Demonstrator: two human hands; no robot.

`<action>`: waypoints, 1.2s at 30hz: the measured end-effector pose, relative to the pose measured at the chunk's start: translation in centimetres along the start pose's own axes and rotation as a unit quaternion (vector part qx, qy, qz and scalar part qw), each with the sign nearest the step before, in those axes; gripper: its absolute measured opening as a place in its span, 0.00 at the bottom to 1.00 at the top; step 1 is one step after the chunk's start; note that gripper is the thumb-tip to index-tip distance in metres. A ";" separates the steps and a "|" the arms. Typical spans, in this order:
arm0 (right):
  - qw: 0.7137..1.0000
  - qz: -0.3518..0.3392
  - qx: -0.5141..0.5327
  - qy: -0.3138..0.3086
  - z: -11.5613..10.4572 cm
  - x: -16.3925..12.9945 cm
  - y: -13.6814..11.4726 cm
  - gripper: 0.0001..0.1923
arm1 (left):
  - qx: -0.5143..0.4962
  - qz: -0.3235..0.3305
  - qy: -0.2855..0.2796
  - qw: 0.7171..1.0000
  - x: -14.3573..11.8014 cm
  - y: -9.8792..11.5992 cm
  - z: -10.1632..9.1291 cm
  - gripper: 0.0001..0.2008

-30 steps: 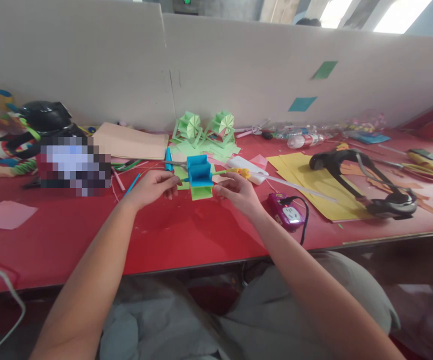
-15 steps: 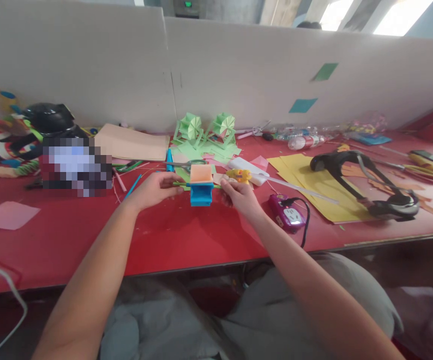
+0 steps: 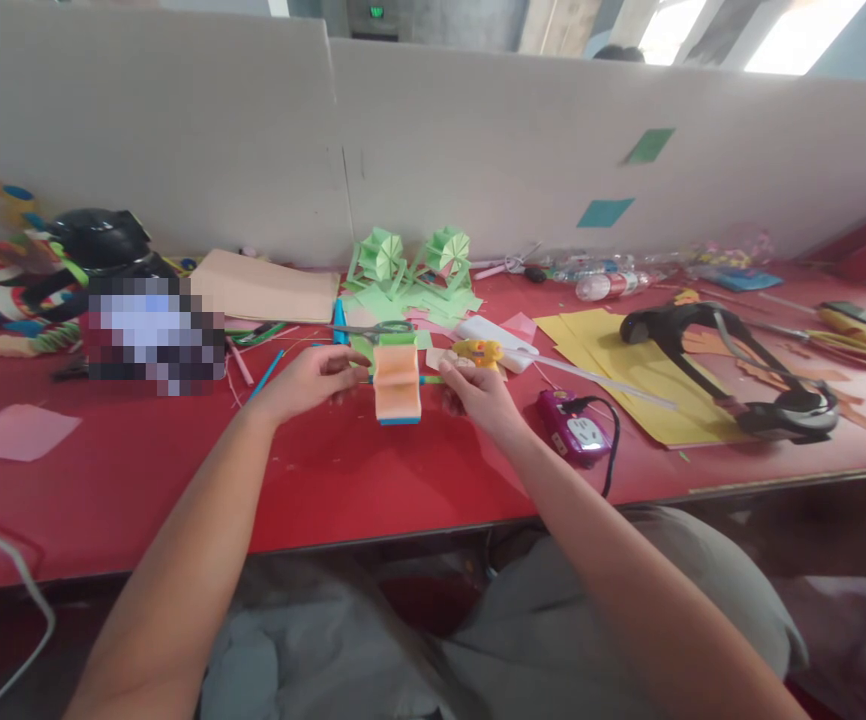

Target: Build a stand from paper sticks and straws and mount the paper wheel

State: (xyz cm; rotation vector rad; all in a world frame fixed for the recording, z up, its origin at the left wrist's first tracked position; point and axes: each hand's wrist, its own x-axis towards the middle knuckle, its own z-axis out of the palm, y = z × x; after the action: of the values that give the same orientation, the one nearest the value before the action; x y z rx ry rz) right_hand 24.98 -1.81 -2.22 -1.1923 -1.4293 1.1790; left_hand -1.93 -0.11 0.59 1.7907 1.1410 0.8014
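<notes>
Between my hands is a folded paper wheel (image 3: 397, 385) with orange pleats towards me, a blue edge below and some green at its top. A thin green stick (image 3: 433, 379) runs sideways through it. My left hand (image 3: 326, 378) pinches the stick's left end, its fingers partly hiding it. The right end sits between the thumb and fingers of my right hand (image 3: 470, 388). Just behind the wheel lie scissors (image 3: 392, 327) and a yellow glue gun (image 3: 478, 352), close to my right hand.
Two green paper wheels on stands (image 3: 380, 255) stand at the back. Right of my hands are a purple power socket (image 3: 581, 430) with a black cord, yellow paper sheets (image 3: 590, 350) and a black headset frame (image 3: 677, 355). Brown sheets (image 3: 268, 285) lie back left.
The paper wheel has turned about the stick: orange pleats now face me where blue ones did, and green shows at the top. Both hands stay in nearly the same place.
</notes>
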 end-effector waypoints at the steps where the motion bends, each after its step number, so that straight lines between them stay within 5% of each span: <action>1: 1.000 0.000 -0.002 0.004 0.0 0.0 0.0 0.31 | -0.001 0.004 -0.001 1.000 0.0 0.1 0.0 0.20; 7: 0.998 -0.037 0.045 -0.030 -0.2 -0.1 -0.5 0.27 | 0.014 -0.004 -0.002 1.000 0.0 0.0 0.0 0.20; 13: 1.000 0.015 0.023 -0.010 0.0 -0.1 -0.3 0.30 | -0.022 -0.007 0.011 1.000 0.0 0.0 0.1 0.22; 19: 0.998 -0.035 0.052 -0.018 -0.1 -0.1 -0.5 0.28 | -0.001 -0.004 -0.006 1.000 0.1 0.0 0.0 0.21; 36: 1.000 0.001 0.015 -0.021 0.1 -0.3 -0.6 0.28 | 0.011 -0.002 -0.001 1.000 0.1 0.1 0.0 0.18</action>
State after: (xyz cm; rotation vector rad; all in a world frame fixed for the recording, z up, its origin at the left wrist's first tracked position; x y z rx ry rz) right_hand 24.85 -2.14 -1.65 -1.1541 -1.4370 1.2292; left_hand -1.83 -0.10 0.70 1.8065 1.1561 0.7878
